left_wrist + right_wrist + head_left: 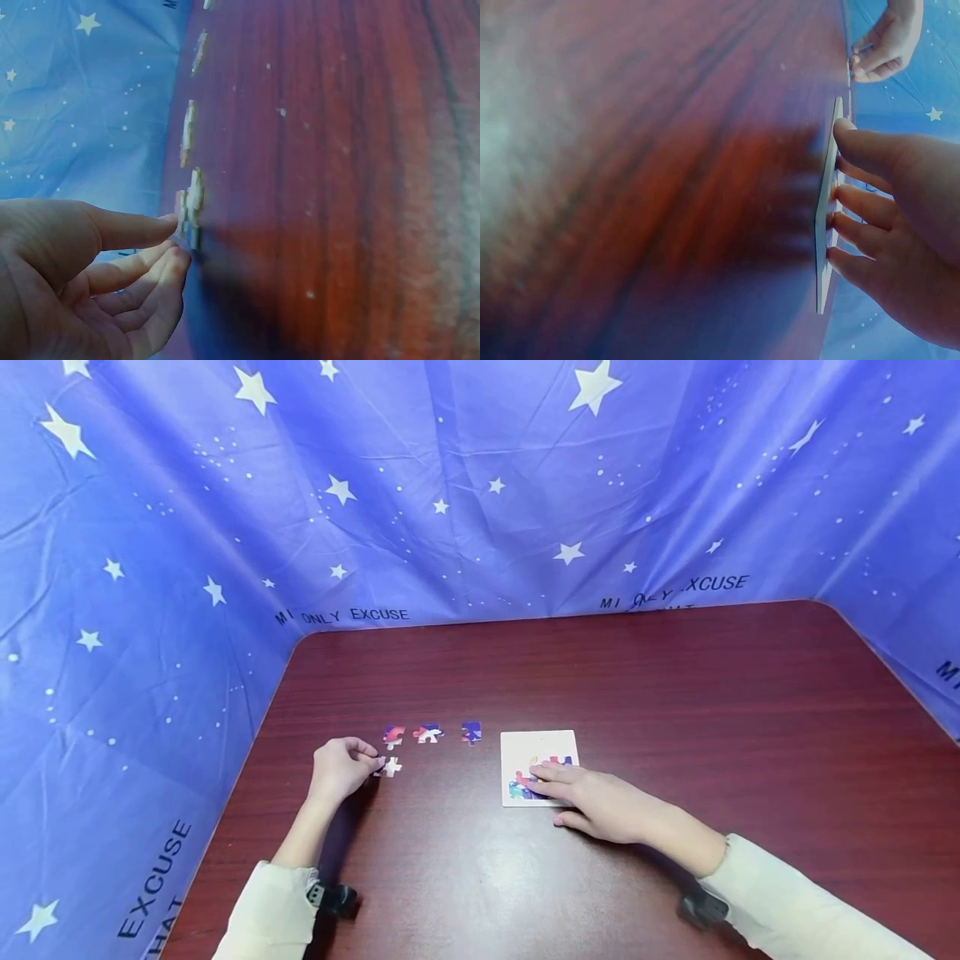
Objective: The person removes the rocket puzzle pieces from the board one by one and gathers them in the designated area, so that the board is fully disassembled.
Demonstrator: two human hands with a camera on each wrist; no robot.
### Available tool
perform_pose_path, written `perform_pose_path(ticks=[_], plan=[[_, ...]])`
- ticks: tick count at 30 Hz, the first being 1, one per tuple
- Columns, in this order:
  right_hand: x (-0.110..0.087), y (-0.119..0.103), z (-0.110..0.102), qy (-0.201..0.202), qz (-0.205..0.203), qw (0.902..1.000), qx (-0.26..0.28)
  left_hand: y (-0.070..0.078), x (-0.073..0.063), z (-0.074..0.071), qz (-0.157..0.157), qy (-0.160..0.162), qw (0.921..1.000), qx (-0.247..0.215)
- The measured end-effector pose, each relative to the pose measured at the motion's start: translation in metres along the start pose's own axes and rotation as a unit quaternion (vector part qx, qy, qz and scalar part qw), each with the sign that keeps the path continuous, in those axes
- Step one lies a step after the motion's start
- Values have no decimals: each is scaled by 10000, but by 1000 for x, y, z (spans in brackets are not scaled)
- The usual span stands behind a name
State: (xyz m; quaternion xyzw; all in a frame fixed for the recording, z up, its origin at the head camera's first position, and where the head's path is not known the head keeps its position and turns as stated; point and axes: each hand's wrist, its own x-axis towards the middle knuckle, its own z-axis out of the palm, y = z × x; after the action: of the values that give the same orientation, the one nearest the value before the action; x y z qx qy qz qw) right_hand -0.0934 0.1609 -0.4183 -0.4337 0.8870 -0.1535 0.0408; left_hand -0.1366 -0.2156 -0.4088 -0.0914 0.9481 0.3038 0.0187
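My left hand (341, 770) is at the left of the table, its thumb and fingertips pinching the edge of a jigsaw puzzle piece (181, 208). Right against it lies a white-faced jigsaw piece (393, 767); the left wrist view shows the two edge-on, nearly overlapping. My right hand (600, 802) rests with extended fingers on a square puzzle board (525, 745). Colourful fitted pieces (519, 787) fill part of the board's lower half, partly hidden by those fingers. In the right wrist view the board (825, 217) appears as a thin slab under the fingertips.
Behind the left hand, a red piece (393, 735), a red-and-white piece (428, 733) and a purple piece (471, 732) lie in a row on the dark red wooden table (675, 693). A blue star-patterned curtain (465, 460) encloses the table's back and sides.
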Motion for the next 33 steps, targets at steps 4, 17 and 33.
perform_pose_path(ticks=[4, 17, 33], plan=[[-2, 0, 3, 198, -123, 9996, -152, 8, -1, -2, 145, 122, 9998, 91], [-10, -2, 5, 370, -16, 9993, -112, 46, -6, 13, 683, -282, 9971, -176], [-15, 0, 1, 362, 186, 9992, 3, 107, -21, 63, 1765, -1587, 9688, -716]])
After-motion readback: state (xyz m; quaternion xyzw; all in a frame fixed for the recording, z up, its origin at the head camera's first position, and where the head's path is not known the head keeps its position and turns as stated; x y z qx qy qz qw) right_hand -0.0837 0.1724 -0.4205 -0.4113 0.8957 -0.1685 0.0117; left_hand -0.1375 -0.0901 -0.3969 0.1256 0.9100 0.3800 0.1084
